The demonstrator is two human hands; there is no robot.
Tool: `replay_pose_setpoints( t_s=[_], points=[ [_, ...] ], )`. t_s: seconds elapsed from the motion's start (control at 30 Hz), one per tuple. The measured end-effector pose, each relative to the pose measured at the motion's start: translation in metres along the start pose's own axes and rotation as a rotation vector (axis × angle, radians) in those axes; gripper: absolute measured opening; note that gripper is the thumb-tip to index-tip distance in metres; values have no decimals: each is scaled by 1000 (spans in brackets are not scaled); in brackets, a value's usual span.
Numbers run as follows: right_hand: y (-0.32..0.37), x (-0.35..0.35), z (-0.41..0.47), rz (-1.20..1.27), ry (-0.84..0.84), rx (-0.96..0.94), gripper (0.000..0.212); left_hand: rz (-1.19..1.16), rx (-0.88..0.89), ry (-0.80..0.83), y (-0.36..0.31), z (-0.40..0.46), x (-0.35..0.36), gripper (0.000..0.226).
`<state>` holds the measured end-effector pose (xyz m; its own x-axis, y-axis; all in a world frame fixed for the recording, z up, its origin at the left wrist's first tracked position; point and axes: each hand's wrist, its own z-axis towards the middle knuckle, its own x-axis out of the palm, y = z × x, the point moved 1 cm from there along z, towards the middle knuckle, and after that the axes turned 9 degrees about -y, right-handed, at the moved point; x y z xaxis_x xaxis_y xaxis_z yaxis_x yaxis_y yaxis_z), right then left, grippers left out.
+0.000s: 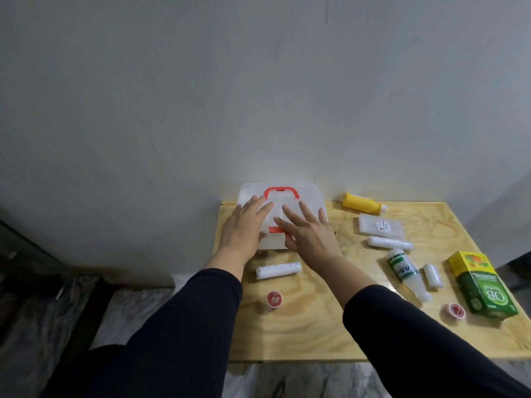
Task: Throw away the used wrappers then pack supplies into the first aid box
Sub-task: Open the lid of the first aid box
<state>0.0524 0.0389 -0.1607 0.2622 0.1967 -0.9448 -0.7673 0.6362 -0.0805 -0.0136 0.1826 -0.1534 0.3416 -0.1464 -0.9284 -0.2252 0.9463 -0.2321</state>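
Observation:
A translucent white first aid box [309,196] with a red handle and red latch sits shut at the back of the wooden table [316,326]. My left hand [244,225] lies flat on the lid's left side, fingers spread. My right hand [309,235] rests over the lid's front, near the red latch, fingers apart. Neither hand holds anything. Supplies lie loose on the table: a white bandage roll [278,270] just in front of the box, a red-and-white tape roll [274,299], a yellow bottle [362,205] and a flat clear case [380,228].
On the right lie another long white roll [389,243], a white bottle with a green label [406,272], a short white roll [432,276], a green and yellow carton [482,285] and a second red tape roll [454,310]. A grey wall stands behind. Floor drops off left.

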Motion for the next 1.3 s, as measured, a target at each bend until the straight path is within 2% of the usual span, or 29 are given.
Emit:
replay_pose_setpoints(
  t_s=[0.1,0.27,0.43,0.57,0.63,0.77,0.83,1.0,1.3],
  points=[
    [0,-8,7,24,-40,9,44,26,27,21,2,6,-7,74],
    [-6,-26,18,88,-150,11,40,-4,71,65,9,24,-32,64],
    [-19,-40,17,42,-242,80,58,-13,32,-43,5,52,-54,53],
    [-22,-37,10,30,-283,197,45,-17,17,-72,1,72,-58,49],
    [-23,-27,12,70,-168,259,43,-20,8,-89,1,82,-59,47],
    [-29,2,21,194,257,455,69,9,-7,-101,6,103,-57,45],
    [-31,12,21,238,338,496,72,16,-24,-95,9,112,-57,45],
    [-33,15,14,244,322,494,71,72,-45,-92,9,123,-57,40],
    [-44,2,20,285,330,486,68,35,-60,-146,-6,122,-64,54]
  ],
)
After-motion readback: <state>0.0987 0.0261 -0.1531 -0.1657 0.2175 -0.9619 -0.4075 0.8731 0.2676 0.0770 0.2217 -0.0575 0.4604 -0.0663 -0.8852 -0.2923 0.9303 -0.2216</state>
